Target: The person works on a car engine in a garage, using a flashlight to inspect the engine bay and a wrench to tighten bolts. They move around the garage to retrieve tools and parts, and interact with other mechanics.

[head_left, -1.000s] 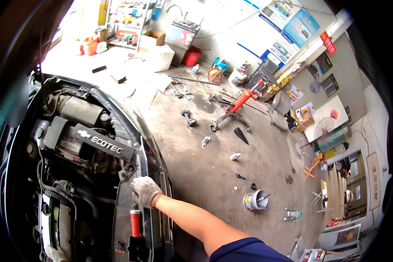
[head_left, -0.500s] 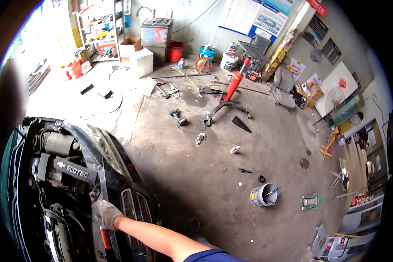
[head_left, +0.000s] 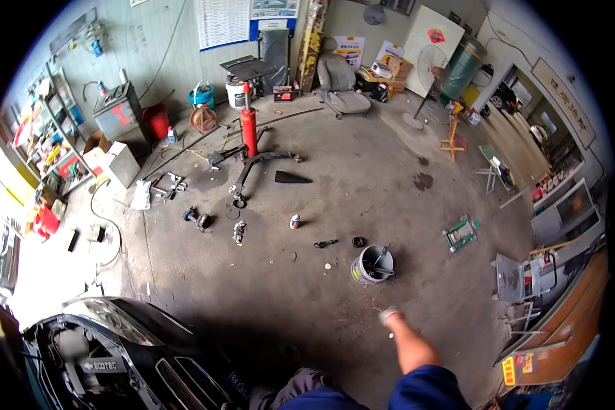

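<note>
My right hand, in a pale glove, reaches out from the lower right over the concrete floor, off the car and below a grey bucket with tools in it. It is small and foreshortened, so its fingers cannot be made out. My left hand is not in view. At the lower left is a dark car with its engine bay uncovered. A small spray can or bottle, a black round part and a dark tool lie beyond the bucket.
A red upright jack on a wheeled base stands mid-floor. A green floor jack is at right, near a folding chair and boards. Shelving, buckets, a seat and a fan line the back. Tools and a hose lie at left.
My right hand has left the car's front edge and moved right over the floor. The view has swung right, so the car now sits low at the left and more floor shows.
</note>
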Tool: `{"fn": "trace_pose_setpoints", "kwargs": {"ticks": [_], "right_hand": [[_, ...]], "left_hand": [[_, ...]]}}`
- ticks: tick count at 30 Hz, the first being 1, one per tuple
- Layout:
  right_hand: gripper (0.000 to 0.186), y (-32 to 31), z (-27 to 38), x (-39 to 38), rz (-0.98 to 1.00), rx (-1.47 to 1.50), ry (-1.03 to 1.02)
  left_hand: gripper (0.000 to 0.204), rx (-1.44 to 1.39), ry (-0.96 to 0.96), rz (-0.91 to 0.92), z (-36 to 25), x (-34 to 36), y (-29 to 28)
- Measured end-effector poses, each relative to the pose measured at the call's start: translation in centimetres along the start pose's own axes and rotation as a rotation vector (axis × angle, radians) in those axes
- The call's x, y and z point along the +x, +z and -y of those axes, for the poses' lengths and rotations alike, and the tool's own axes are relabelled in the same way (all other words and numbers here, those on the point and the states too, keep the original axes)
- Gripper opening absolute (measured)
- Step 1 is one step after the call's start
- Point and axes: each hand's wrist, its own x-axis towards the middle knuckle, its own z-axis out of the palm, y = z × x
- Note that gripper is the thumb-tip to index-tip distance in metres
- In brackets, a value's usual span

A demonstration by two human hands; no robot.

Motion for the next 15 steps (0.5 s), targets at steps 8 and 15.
{"fn": "trace_pose_setpoints", "kwargs": {"ticks": [8, 15], "right_hand": [[0.034, 2.2, -0.8, -11.2, -0.383, 0.770, 0.256], [0.044, 18.4, 5.7, -23.2, 0.328, 0.789, 0.175]], "left_hand": [[0.041, 0.256, -0.232, 0.221, 10.5, 13.0, -7.5], [0.037, 0.478, -0.159, 0.457, 4.2, 29.5, -11.2]]}}
